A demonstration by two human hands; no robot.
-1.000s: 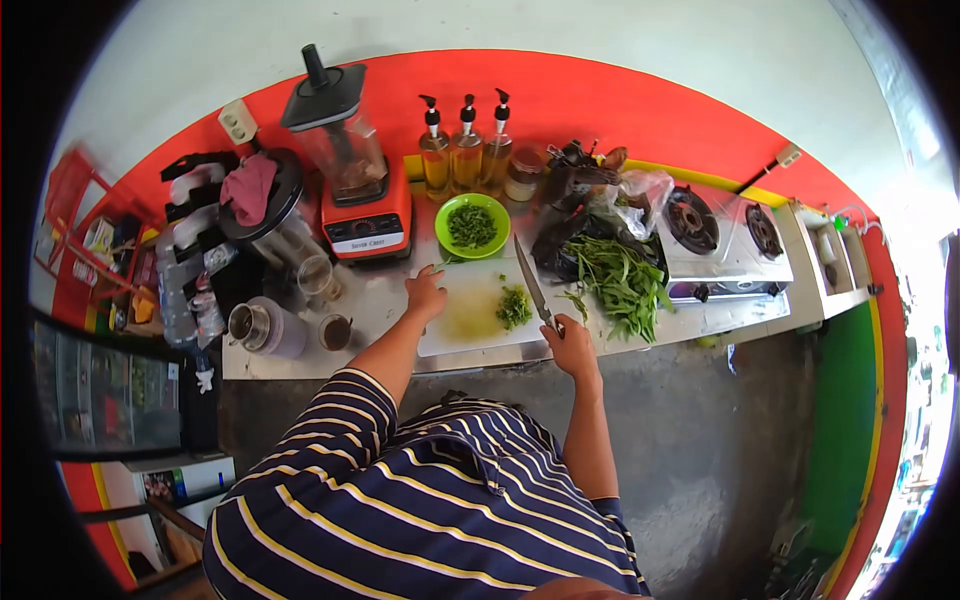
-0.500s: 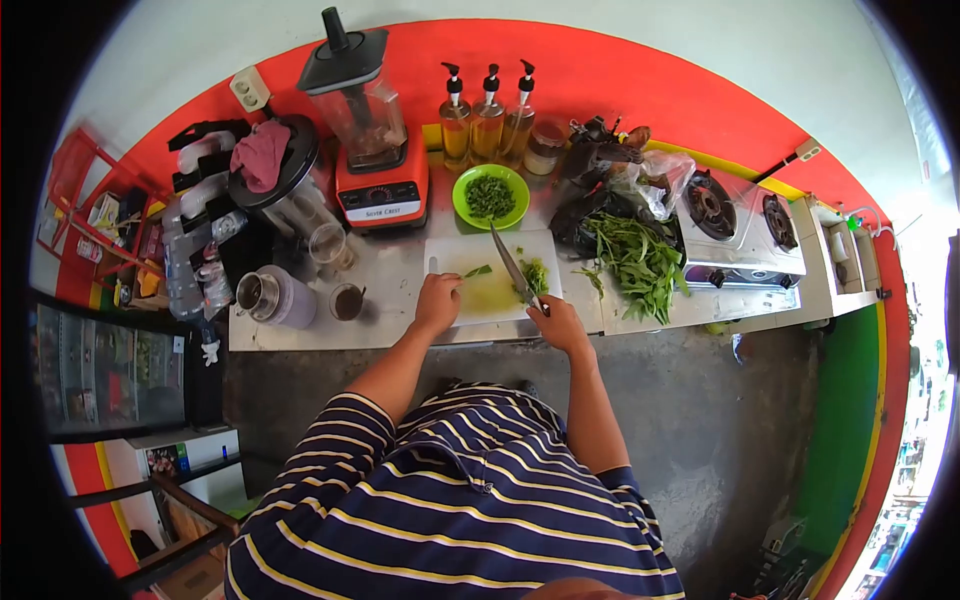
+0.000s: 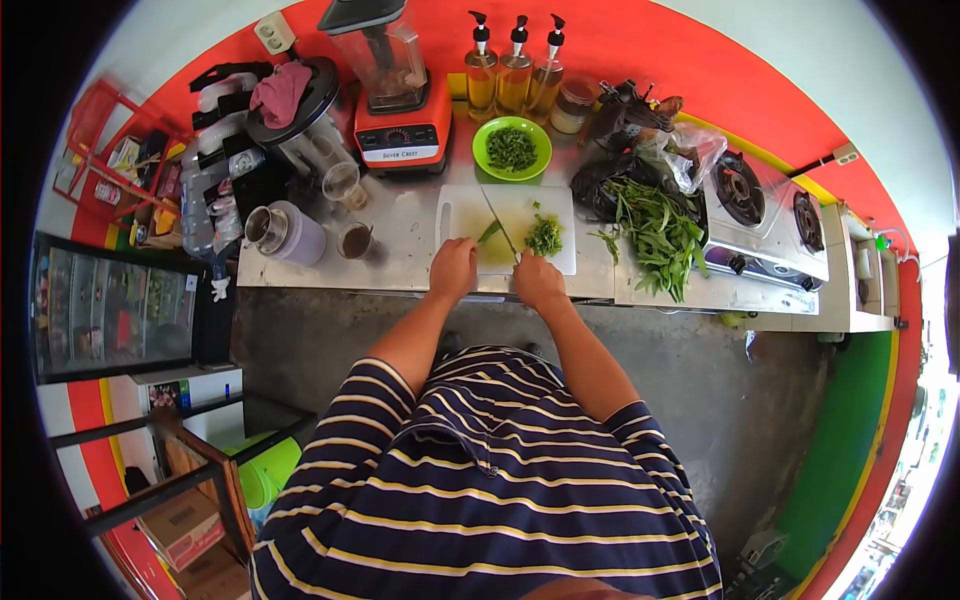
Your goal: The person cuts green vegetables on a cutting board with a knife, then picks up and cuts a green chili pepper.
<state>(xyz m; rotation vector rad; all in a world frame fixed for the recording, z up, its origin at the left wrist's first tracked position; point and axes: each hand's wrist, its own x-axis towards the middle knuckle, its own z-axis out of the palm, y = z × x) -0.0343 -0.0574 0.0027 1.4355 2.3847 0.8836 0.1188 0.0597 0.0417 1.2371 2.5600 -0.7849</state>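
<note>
My left hand (image 3: 456,266) is closed at the front left of the white cutting board (image 3: 455,203), its fingers pinching a green leaf (image 3: 489,232). In my right hand (image 3: 539,281) is a knife (image 3: 502,221), gripped by the handle at the board's front edge. Its long blade points away from me and slants left, right beside the leaf's tip. A small heap of chopped greens (image 3: 543,236) lies on the board, to the right of the blade. Behind the board stands a lime-green bowl (image 3: 482,153) with chopped greens in it.
Leafy stems (image 3: 660,235) and a black plastic bag (image 3: 597,186) lie right of the board, before a gas stove (image 3: 765,215). A red blender (image 3: 403,130) and oil pump bottles (image 3: 515,80) stand behind. Leftward are a glass (image 3: 355,241) and a lilac flask (image 3: 297,235).
The knife has moved left from beside the chopped heap to the leaf, and my right hand has come closer to my left. The whole view has shifted, with the counter now higher in it.
</note>
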